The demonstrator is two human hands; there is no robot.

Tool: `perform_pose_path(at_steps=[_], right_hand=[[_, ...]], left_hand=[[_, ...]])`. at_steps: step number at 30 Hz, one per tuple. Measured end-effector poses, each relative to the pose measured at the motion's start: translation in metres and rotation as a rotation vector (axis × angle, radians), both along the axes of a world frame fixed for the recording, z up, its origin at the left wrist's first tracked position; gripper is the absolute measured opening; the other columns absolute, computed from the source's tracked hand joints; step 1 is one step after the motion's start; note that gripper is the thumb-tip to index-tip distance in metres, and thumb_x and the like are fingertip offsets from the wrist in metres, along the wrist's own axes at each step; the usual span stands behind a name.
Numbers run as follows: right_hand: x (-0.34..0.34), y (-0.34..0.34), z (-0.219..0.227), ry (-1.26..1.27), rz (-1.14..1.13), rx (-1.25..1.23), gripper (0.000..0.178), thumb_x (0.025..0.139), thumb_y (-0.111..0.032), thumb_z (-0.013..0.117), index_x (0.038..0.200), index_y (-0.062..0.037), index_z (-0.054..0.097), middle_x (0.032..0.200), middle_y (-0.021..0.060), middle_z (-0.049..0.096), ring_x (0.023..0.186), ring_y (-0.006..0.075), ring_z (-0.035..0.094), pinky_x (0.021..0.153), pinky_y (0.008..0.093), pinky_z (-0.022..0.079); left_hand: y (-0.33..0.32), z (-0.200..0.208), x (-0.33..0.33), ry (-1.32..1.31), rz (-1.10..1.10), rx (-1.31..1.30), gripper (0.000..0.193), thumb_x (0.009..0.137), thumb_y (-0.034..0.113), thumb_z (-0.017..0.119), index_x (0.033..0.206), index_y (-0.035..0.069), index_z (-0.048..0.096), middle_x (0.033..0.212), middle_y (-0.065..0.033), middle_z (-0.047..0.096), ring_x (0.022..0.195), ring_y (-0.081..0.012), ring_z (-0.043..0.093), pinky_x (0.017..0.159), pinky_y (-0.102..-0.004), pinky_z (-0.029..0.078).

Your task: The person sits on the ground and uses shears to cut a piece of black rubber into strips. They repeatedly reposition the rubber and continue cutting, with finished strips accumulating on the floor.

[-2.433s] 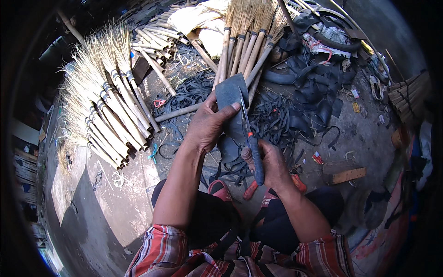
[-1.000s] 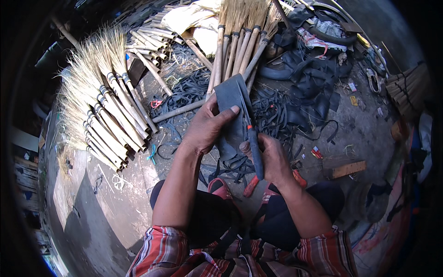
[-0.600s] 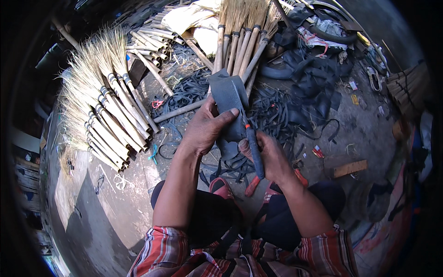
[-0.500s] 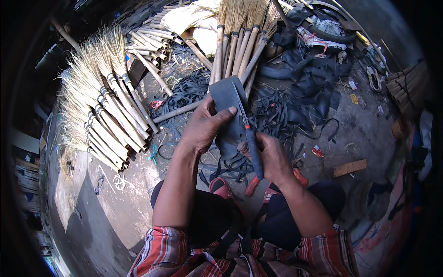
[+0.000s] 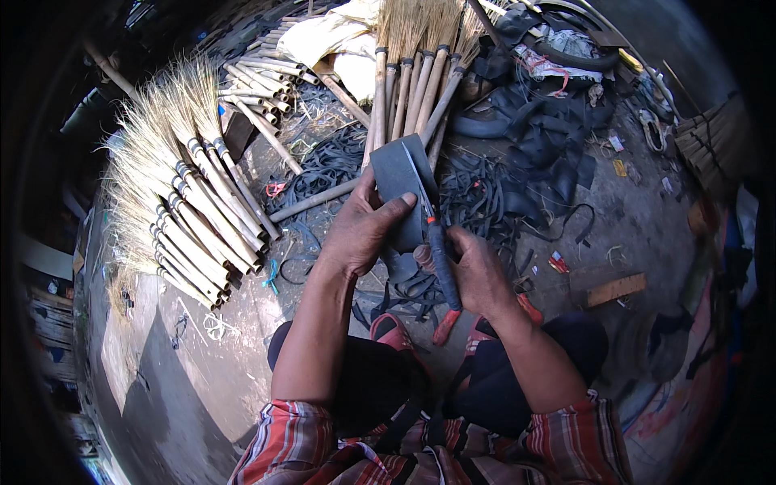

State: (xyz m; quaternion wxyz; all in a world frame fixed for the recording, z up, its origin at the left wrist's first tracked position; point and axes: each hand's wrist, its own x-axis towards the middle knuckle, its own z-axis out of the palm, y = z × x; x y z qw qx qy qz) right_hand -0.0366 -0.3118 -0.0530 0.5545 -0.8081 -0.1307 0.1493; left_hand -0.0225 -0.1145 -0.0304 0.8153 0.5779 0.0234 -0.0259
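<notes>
My left hand (image 5: 360, 226) grips a piece of dark grey rubber sheet (image 5: 396, 167), its thumb pressed flat on the upper face. In my right hand (image 5: 482, 276) is a pair of scissors (image 5: 440, 263) with a dark wrapped handle and orange-red near the pivot. The blades point away from me and lie along the right part of the sheet, with a narrow strip of rubber beside them. My right fingers are partly hidden behind the handle. A heap of black rubber strips (image 5: 477, 190) lies on the ground beyond my hands.
Grass brooms (image 5: 198, 210) with pale handles lie in a row at left; more brooms (image 5: 416, 89) lie ahead. Cut poles (image 5: 259, 81) are piled behind. Black rubber tubing (image 5: 525, 121) lies far right, a wood block (image 5: 616, 291) nearer. Red-handled objects (image 5: 444, 326) are by my feet.
The rubber sheet is tilted slightly differently, and less of its lower end shows below my left hand. Both hands keep their hold, and the scissors stay along the sheet's right side.
</notes>
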Motion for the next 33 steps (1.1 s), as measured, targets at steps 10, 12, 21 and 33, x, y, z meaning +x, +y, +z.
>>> perform_pose_path(at_steps=[10,12,21,33], right_hand=[[-0.007,0.003,0.015,-0.112,0.014,-0.069,0.059,0.089,-0.055,0.077,0.094,0.0028,0.066,0.076,0.0222,0.069,0.074,0.0384,0.072,0.071,0.0462,0.052],[-0.003,0.001,0.012,-0.147,0.004,-0.104,0.062,0.088,-0.058,0.077,0.095,0.003,0.066,0.076,0.0225,0.069,0.075,0.0397,0.072,0.071,0.0468,0.052],[-0.003,-0.003,0.011,-0.121,0.019,-0.11,0.062,0.086,-0.056,0.078,0.092,0.0037,0.063,0.078,0.0264,0.069,0.08,0.0433,0.072,0.073,0.0477,0.053],[-0.001,-0.003,0.018,-0.189,-0.036,-0.232,0.058,0.087,-0.053,0.079,0.092,0.0025,0.064,0.071,0.0246,0.068,0.074,0.0443,0.072,0.068,0.0488,0.053]], left_hand=[[0.009,0.007,0.002,-0.001,0.087,-0.098,0.058,0.096,0.002,0.069,0.149,0.004,0.044,0.124,-0.0093,0.064,0.107,-0.0173,0.065,0.094,-0.0339,0.056],[0.005,0.004,-0.001,0.021,0.041,-0.066,0.06,0.096,0.002,0.069,0.15,0.004,0.043,0.125,-0.0092,0.064,0.108,-0.017,0.065,0.094,-0.0335,0.055],[0.006,0.001,0.007,0.026,0.062,-0.133,0.06,0.096,0.003,0.069,0.15,0.003,0.043,0.123,-0.0091,0.066,0.105,-0.0167,0.066,0.093,-0.0326,0.056],[-0.003,-0.004,0.003,0.018,0.054,-0.068,0.06,0.097,0.002,0.067,0.151,0.002,0.041,0.107,-0.0072,0.072,0.092,-0.0157,0.07,0.085,-0.0319,0.058]])
